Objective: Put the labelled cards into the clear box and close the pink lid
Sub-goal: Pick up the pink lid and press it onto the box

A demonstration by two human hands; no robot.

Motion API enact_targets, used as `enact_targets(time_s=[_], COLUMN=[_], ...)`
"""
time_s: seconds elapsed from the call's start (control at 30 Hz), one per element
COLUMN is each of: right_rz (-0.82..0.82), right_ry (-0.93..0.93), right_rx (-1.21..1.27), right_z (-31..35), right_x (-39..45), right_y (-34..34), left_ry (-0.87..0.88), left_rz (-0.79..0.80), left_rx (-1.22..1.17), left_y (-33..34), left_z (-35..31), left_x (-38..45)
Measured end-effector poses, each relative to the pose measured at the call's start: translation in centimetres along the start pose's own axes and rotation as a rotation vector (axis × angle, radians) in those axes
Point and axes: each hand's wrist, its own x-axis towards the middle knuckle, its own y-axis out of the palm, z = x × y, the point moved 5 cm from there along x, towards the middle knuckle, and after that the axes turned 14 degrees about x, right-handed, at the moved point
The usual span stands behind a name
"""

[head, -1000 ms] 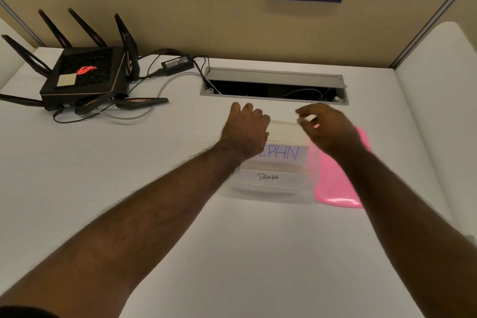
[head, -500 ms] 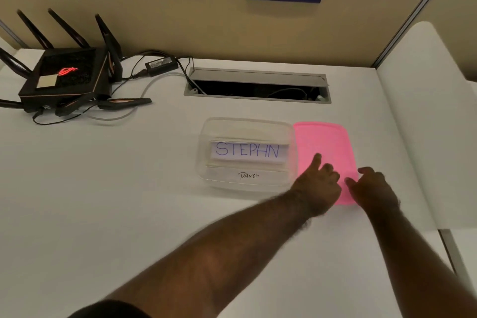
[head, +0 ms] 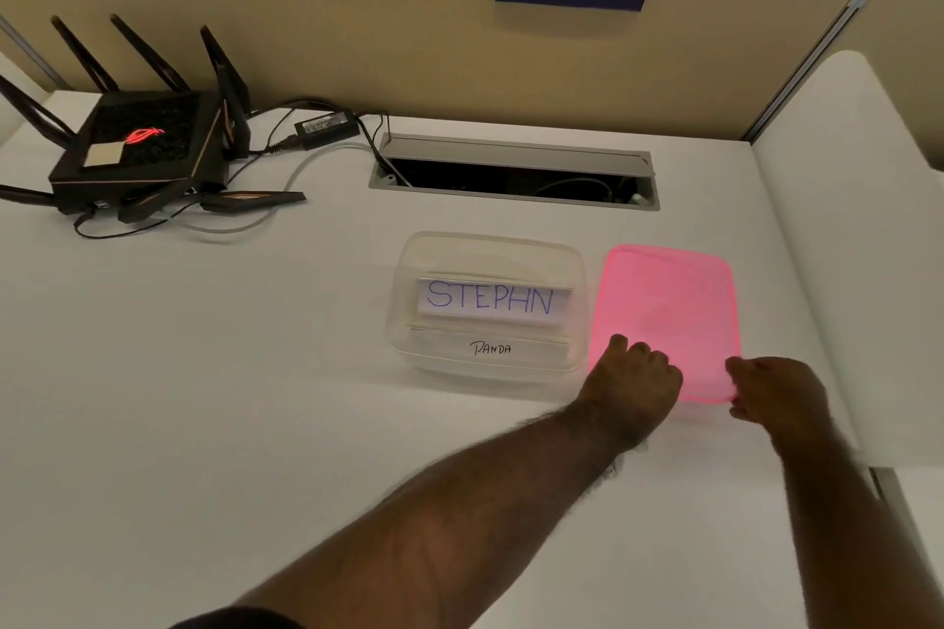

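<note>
The clear box [head: 576, 254] stands open in the middle of the white desk. Inside it lie a card lettered STEPHN [head: 490, 300] and, nearer to me, a card lettered PANDA [head: 521, 349]. The pink lid [head: 669, 307] lies flat on the desk just right of the box. My left hand [head: 636, 386] covers the lid's near left corner with curled fingers. My right hand [head: 776, 393] pinches the lid's near right corner, thumb on top. Both hands hide the lid's near edge.
A black router [head: 135, 148] with antennas and cables sits at the back left, with a power adapter [head: 327, 124] beside it. An open cable slot [head: 516, 176] lies behind the box. A white side panel [head: 863, 230] borders the desk on the right.
Both hands left the top of the box and came down to the near edge of the pink lid. Since half a second ago they have settled onto its two near corners.
</note>
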Motion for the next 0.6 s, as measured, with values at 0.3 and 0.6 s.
enact_targets(time_s=[0.3,0.6], right_rz=[-0.013,0.040], right_ry=[-0.207,-0.363], right_rx=[0.633,0.436], right_z=[8.4,11.6], right_x=[-2.4,-2.1], right_y=[-3.7,0.6], left_ry=[-0.280,-0.544], left_rz=[-0.373,-0.177], left_rx=[-0.607,-1.673], left_y=[-8.5,-7.5], left_z=[6.4,17.2], left_x=[0.5,-6.6])
